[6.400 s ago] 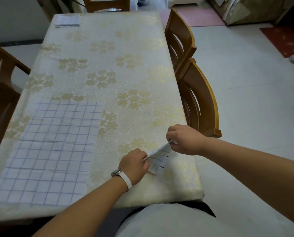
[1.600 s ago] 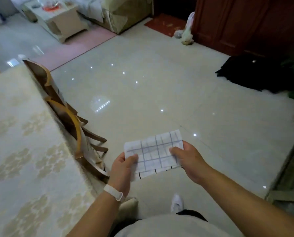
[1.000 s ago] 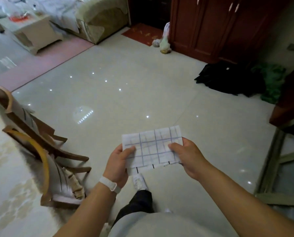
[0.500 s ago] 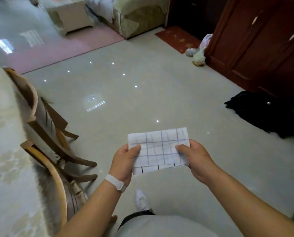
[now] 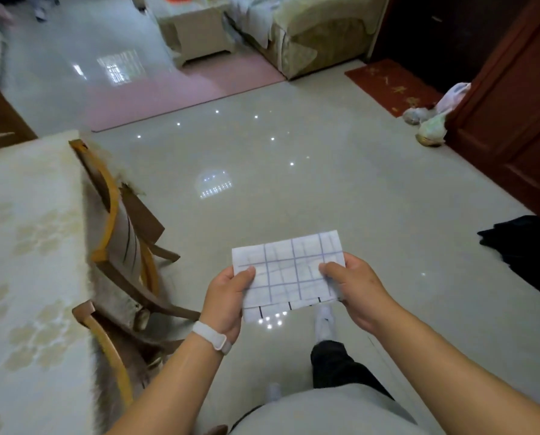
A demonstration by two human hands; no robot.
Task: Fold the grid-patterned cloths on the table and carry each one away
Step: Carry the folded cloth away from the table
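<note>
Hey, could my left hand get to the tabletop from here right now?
Probably not straight away: the left hand grips the folded cloth together with the right hand, and a wooden chair stands between it and the table.

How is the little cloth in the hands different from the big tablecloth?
The cloth has grid lines; the tablecloth has gold flowers. The cloth is small and folded; the tablecloth is big and spread out flat. The cloth is held up over the floor by the left hand and right hand; the tablecloth lies untouched. Both are pale.
</note>
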